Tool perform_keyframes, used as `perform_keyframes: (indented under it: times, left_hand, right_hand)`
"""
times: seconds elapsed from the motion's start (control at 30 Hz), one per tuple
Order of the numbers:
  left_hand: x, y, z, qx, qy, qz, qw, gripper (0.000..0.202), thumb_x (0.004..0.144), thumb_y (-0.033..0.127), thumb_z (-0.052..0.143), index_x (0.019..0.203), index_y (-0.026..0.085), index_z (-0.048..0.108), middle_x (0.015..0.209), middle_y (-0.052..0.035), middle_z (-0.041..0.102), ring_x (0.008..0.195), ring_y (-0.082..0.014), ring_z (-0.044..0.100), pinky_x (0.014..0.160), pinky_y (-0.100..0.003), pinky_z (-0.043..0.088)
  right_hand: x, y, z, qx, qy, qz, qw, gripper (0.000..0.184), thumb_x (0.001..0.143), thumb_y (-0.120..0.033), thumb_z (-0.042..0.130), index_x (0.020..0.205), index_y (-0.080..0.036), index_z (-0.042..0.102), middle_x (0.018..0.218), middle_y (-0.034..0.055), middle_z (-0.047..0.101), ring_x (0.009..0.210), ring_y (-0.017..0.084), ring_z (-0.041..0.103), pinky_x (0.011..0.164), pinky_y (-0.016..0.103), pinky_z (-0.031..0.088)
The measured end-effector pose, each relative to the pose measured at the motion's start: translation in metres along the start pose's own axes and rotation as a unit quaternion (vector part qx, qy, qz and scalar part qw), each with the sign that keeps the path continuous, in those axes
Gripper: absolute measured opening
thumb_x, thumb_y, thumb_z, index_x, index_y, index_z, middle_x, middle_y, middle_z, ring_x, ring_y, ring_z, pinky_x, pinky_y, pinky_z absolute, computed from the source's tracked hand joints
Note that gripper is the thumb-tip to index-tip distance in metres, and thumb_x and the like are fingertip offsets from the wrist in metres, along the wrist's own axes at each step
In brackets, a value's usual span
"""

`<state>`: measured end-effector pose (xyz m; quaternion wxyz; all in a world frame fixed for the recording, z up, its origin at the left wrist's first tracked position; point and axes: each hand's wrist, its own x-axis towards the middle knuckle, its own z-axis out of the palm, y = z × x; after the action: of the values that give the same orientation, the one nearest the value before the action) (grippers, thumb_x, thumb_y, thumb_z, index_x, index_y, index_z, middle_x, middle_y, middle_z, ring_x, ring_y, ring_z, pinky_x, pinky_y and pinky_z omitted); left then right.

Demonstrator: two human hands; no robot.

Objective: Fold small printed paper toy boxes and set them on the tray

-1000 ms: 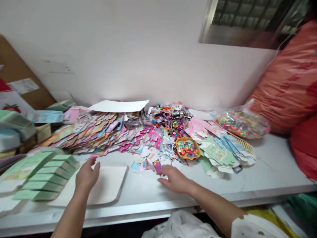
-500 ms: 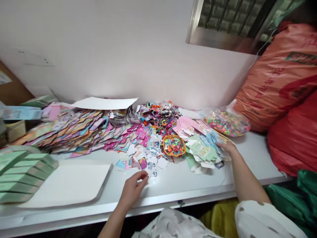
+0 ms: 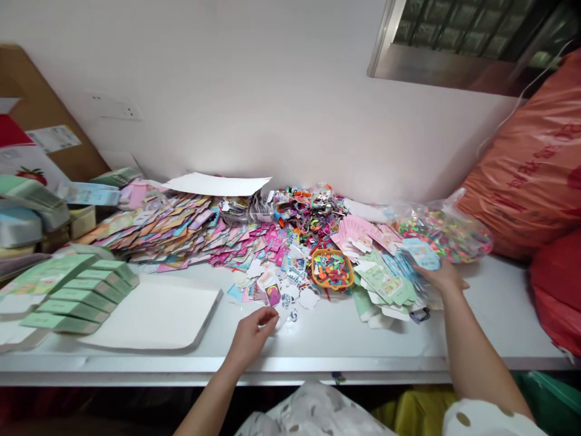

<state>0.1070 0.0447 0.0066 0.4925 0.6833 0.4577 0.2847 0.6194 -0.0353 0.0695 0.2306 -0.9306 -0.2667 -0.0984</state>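
My right hand (image 3: 442, 277) grips a light blue printed card box (image 3: 422, 253), lying flat, and lifts it over the stack of blue boxes (image 3: 399, 269). Beside that stack are fanned green boxes (image 3: 385, 281) and pink boxes (image 3: 358, 235). My left hand (image 3: 254, 333) hovers near the table's front edge, thumb and forefinger pinched together. Whatever is between those fingertips, if anything, is too small to make out. Just beyond them lies a loose pile of cut-out stickers (image 3: 288, 284). A yellow basket (image 3: 313, 277) of small colourful pieces sits between stickers and boxes.
Filled packets (image 3: 158, 230) spread along the back left. Folded green boxes (image 3: 86, 297) rest on a white tray (image 3: 163, 321). Behind the basket is a heap of colourful trinkets (image 3: 311, 209). A clear bag of bright pieces (image 3: 449, 233) and a red sack (image 3: 531, 175) stand at right.
My right hand has picked up a blue card box from the stack and raised it slightly. The view has shifted left. My left hand stays near the stickers, still pinched.
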Motion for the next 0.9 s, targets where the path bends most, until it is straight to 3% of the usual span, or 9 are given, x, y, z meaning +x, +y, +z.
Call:
perform_keyframes:
  times: [0.1,0.17,0.23,0.33,0.4,0.47,0.57,0.77,0.9]
  left_hand:
    - [0.011,0.007,0.006,-0.068,-0.019,0.014,0.997,0.023,0.075,0.040,0.059,0.082,0.018,0.064,0.076,-0.0017,0.065,0.074,-0.0164,0.059,0.069,-0.026,0.044]
    - [0.022,0.016,0.010,-0.134,-0.048,0.020,0.990,0.024,0.074,0.039,0.062,0.084,0.017,0.064,0.079,-0.0030,0.066,0.076,-0.0165,0.059,0.073,-0.027,0.044]
    - [0.034,0.024,0.014,-0.222,-0.087,0.030,0.971,0.031,0.072,0.039,0.066,0.095,0.018,0.064,0.093,-0.0062,0.067,0.089,-0.0191,0.060,0.083,-0.031,0.043]
    - [0.045,0.027,0.016,-0.382,-0.142,0.068,0.910,0.063,0.061,0.043,0.076,0.116,0.019,0.057,0.119,-0.0115,0.060,0.112,-0.0262,0.053,0.098,-0.038,0.036]
    - [0.045,0.022,0.013,-0.466,-0.169,0.081,0.865,0.078,0.053,0.047,0.079,0.121,0.017,0.054,0.126,-0.0148,0.055,0.116,-0.0317,0.050,0.099,-0.043,0.036]
    - [0.039,0.014,0.007,-0.520,-0.174,0.076,0.833,0.081,0.050,0.048,0.079,0.120,0.015,0.055,0.126,-0.0170,0.054,0.116,-0.0354,0.050,0.096,-0.046,0.038]
    - [0.028,0.000,-0.007,-0.551,-0.143,0.067,0.819,0.072,0.054,0.044,0.078,0.115,0.012,0.058,0.120,-0.0176,0.059,0.115,-0.0363,0.051,0.096,-0.047,0.039]
    - [0.019,-0.010,-0.023,-0.528,-0.090,0.031,0.844,0.049,0.071,0.029,0.069,0.116,0.013,0.058,0.111,-0.0145,0.064,0.109,-0.0291,0.057,0.095,-0.041,0.041]
    - [0.024,-0.008,-0.019,-0.501,-0.072,-0.007,0.862,0.039,0.080,0.034,0.061,0.113,0.014,0.061,0.106,-0.0118,0.067,0.097,-0.0248,0.063,0.088,-0.039,0.046]
  right_hand:
    - [-0.033,-0.044,-0.013,0.115,0.005,-0.039,0.993,0.071,0.061,-0.058,0.063,0.114,-0.010,0.056,0.112,0.0224,0.059,0.105,0.038,0.052,0.090,0.051,0.036]
    - [-0.073,-0.083,-0.009,0.296,-0.154,-0.070,0.940,0.053,0.072,-0.057,0.053,0.100,-0.012,0.062,0.097,0.0151,0.066,0.093,0.030,0.059,0.084,0.044,0.043]
    - [-0.124,-0.124,0.006,0.446,-0.352,-0.046,0.822,0.046,0.069,-0.054,0.061,0.094,-0.015,0.063,0.089,0.0110,0.068,0.080,0.025,0.062,0.075,0.039,0.048]
    - [-0.209,-0.174,0.035,0.573,-0.575,0.014,0.584,0.048,0.064,-0.047,0.072,0.101,-0.019,0.058,0.089,0.0063,0.068,0.069,0.020,0.063,0.062,0.035,0.052]
    - [-0.257,-0.193,0.050,0.580,-0.648,0.040,0.493,0.048,0.062,-0.045,0.076,0.097,-0.018,0.058,0.077,0.0031,0.067,0.057,0.015,0.060,0.053,0.030,0.051]
    - [-0.289,-0.203,0.059,0.565,-0.696,0.044,0.441,0.047,0.063,-0.050,0.074,0.093,-0.017,0.059,0.069,0.0015,0.064,0.050,0.013,0.057,0.049,0.028,0.049]
    - [-0.304,-0.209,0.064,0.550,-0.704,-0.015,0.449,0.048,0.067,-0.054,0.069,0.096,-0.017,0.059,0.078,0.0040,0.066,0.064,0.016,0.061,0.063,0.032,0.051]
    - [-0.288,-0.226,0.060,0.497,-0.516,-0.208,0.666,0.050,0.071,-0.042,0.069,0.113,-0.021,0.052,0.109,0.0071,0.062,0.098,0.021,0.058,0.086,0.035,0.046]
    - [-0.293,-0.239,0.066,0.509,-0.474,-0.206,0.688,0.037,0.078,-0.041,0.060,0.108,-0.020,0.053,0.101,0.0061,0.065,0.092,0.021,0.060,0.083,0.035,0.048]
